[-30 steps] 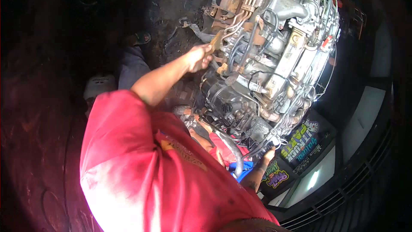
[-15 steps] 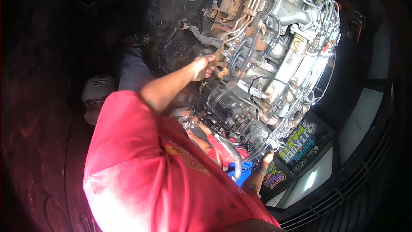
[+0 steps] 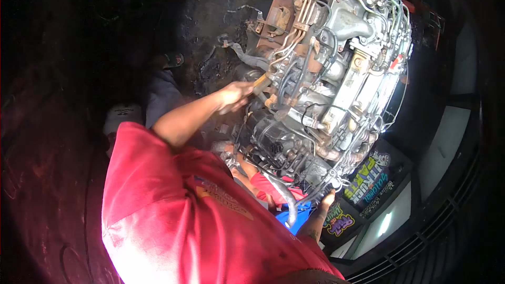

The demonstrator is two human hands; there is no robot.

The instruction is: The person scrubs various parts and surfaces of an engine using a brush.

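A large, dirty engine with metal pipes and hoses fills the upper middle and right. My left hand is closed around a tool with a yellow-brown, wood-like handle. That handle points at the engine's left side, where its far end blends into the brackets and pipes. Down at the engine's lower right end, my right hand grips by a shiny metal fitting. Its thumb side shows, while the other fingers are mostly hidden.
Below the engine, a co-worker in red and blue clothing reaches in with an arm. Another person in a pale cap is at left. A painted sign stands at right, near a dark slatted grille.
My left hand has drawn back left and slightly down from the engine, showing more of the tool's handle. My right hand stays by the same fitting.
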